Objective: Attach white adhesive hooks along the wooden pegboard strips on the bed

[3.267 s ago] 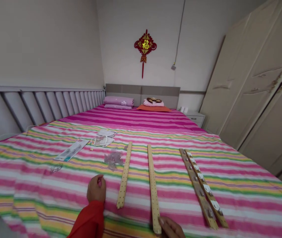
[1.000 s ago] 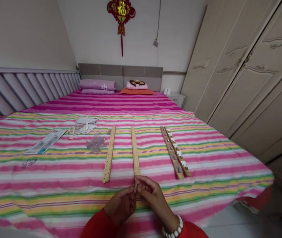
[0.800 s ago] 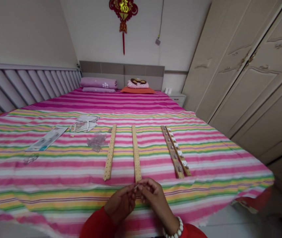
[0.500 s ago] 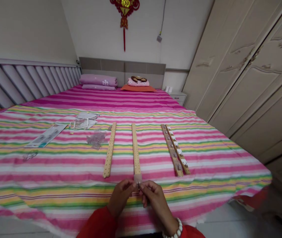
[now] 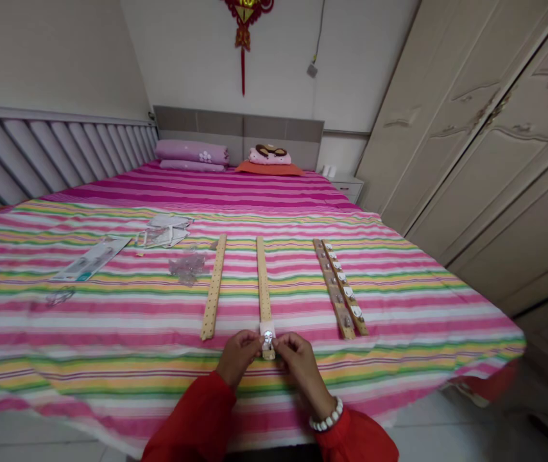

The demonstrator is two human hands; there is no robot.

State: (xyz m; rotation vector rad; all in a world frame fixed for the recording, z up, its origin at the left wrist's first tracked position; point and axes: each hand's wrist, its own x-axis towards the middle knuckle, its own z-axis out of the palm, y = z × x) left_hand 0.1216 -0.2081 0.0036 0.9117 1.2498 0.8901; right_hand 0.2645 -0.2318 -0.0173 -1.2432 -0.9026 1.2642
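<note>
At the near end of the middle perforated wooden strip (image 5: pixel 263 282), an adhesive hook (image 5: pixel 267 336) with a clear square pad and shiny metal lies over the wood. My left hand (image 5: pixel 236 358) pinches the pad's left edge between thumb and finger. From the other side, my right hand (image 5: pixel 299 360) grips its right edge the same way. Left of them lies a bare perforated strip (image 5: pixel 213 289). To the right are two strips side by side: one strip (image 5: pixel 333 289) carries several clear-padded hooks, the other strip (image 5: pixel 350 294) several white-backed ones.
Clear plastic pieces (image 5: pixel 188 267) lie left of the strips. Farther left are white papers (image 5: pixel 165 232), a packet with hooks (image 5: pixel 92 258) and a small wiry tangle (image 5: pixel 61 295). Folded bedding (image 5: pixel 192 154) rests by the headboard (image 5: pixel 283 133); a wardrobe (image 5: pixel 476 147) stands at right.
Both hands have moved slightly forward with the hook, from the strip's near tip to farther along it. The hook's pad now lies flatter, with its metal face showing and the strip's end visible below.
</note>
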